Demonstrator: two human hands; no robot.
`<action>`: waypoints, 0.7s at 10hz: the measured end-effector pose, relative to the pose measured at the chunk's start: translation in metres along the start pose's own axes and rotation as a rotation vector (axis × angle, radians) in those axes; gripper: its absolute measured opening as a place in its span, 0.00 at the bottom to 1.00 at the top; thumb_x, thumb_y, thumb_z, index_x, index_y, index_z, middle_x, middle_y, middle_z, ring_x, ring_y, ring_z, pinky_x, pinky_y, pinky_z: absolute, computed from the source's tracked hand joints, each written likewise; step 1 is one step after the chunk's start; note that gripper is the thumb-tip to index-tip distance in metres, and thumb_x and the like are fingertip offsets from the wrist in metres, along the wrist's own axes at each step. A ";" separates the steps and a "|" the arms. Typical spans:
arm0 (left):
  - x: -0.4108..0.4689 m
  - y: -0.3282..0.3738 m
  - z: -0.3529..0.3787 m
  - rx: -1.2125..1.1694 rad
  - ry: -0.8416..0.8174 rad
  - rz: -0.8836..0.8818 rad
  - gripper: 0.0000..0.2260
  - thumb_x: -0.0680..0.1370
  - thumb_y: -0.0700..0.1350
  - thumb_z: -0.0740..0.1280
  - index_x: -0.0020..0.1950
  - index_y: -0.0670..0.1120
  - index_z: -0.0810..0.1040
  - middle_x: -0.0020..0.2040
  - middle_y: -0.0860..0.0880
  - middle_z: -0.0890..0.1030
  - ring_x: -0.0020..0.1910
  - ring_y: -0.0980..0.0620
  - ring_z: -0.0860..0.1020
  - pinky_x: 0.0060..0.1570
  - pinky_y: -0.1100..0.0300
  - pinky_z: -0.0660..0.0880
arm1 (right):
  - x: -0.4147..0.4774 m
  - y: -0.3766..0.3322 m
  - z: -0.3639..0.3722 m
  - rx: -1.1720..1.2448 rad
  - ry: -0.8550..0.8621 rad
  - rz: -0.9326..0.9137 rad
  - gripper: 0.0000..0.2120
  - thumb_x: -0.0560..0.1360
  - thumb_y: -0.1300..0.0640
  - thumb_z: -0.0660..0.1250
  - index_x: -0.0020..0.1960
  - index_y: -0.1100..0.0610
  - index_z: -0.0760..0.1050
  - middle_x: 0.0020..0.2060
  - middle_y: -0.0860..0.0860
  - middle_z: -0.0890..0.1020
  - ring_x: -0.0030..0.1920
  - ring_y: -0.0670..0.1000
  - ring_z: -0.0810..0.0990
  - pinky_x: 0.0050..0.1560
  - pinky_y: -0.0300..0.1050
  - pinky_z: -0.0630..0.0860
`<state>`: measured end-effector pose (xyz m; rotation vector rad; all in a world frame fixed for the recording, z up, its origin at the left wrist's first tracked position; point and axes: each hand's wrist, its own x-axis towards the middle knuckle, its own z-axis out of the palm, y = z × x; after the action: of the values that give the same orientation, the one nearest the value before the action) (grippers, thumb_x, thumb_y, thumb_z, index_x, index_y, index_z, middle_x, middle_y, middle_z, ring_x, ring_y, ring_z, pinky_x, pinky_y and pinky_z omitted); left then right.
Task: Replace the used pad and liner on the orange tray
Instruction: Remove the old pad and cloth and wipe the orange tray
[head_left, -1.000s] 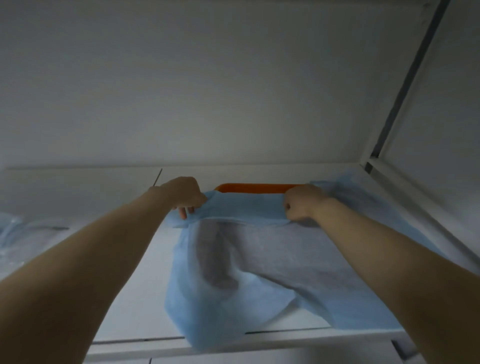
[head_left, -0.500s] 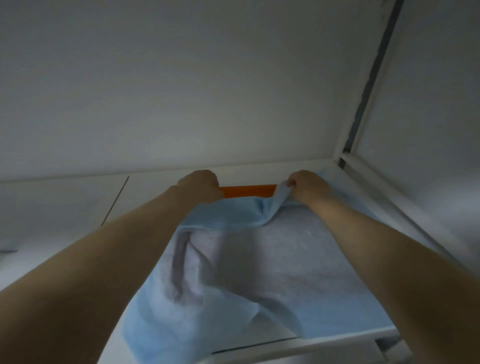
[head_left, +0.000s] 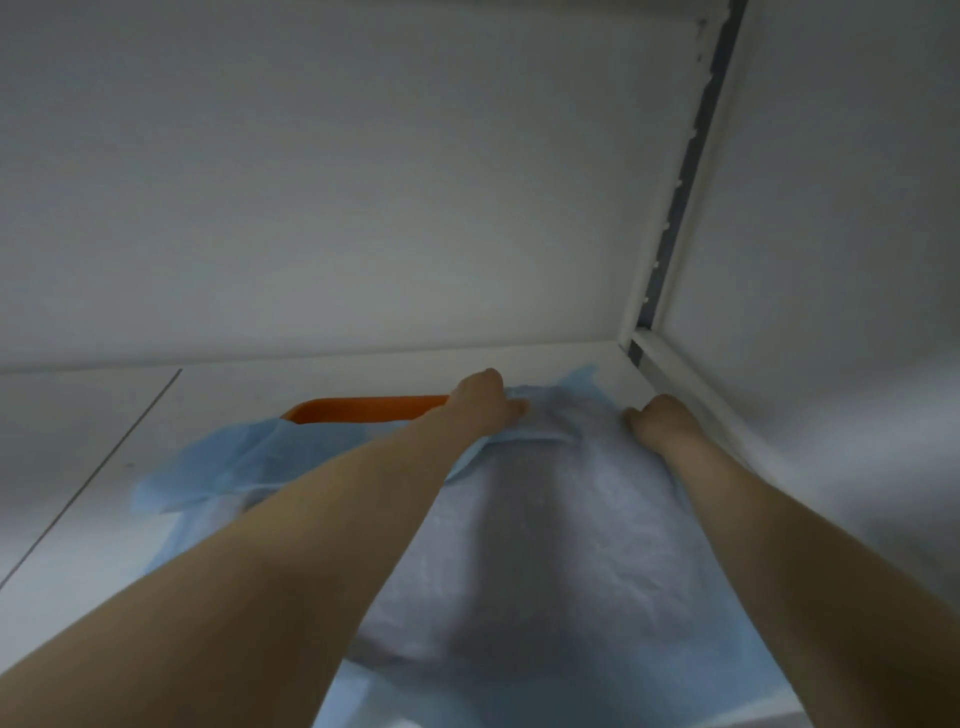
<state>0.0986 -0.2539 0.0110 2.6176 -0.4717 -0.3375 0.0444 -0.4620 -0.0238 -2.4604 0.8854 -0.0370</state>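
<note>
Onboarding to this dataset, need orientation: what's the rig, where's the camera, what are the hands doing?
No machine here: a person works with bare hands, and the one camera sits on their head, looking forward and down, so both forearms reach in from the bottom. An orange tray lies on a white surface, mostly covered by a blue pad with a pale middle. The left hand and right hand are both at the pad's far edge. Their fingers are blurred or hidden, so whether they pinch the pad cannot be told.
</note>
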 end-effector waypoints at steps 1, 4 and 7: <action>0.006 0.013 0.007 0.018 0.025 -0.011 0.28 0.78 0.52 0.64 0.71 0.37 0.64 0.70 0.40 0.68 0.69 0.43 0.68 0.64 0.55 0.66 | 0.005 0.001 -0.006 0.133 -0.024 0.038 0.16 0.78 0.55 0.62 0.59 0.66 0.75 0.58 0.63 0.77 0.61 0.61 0.76 0.51 0.45 0.70; 0.017 0.029 0.016 -0.121 0.117 -0.054 0.12 0.78 0.48 0.64 0.44 0.40 0.79 0.39 0.43 0.79 0.46 0.44 0.78 0.37 0.60 0.69 | 0.000 0.008 -0.014 0.328 -0.011 0.019 0.06 0.73 0.65 0.64 0.48 0.57 0.75 0.46 0.56 0.76 0.60 0.60 0.78 0.50 0.42 0.71; 0.014 0.037 0.021 -0.072 0.239 0.206 0.15 0.81 0.50 0.58 0.60 0.47 0.80 0.60 0.46 0.80 0.58 0.46 0.76 0.53 0.58 0.70 | -0.001 -0.015 -0.006 -0.117 0.156 -0.456 0.30 0.72 0.48 0.69 0.71 0.49 0.64 0.69 0.52 0.67 0.68 0.56 0.66 0.65 0.50 0.64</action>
<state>0.0953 -0.2983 0.0084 2.4702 -0.6260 0.0249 0.0515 -0.4548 -0.0115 -2.7495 0.3777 -0.3499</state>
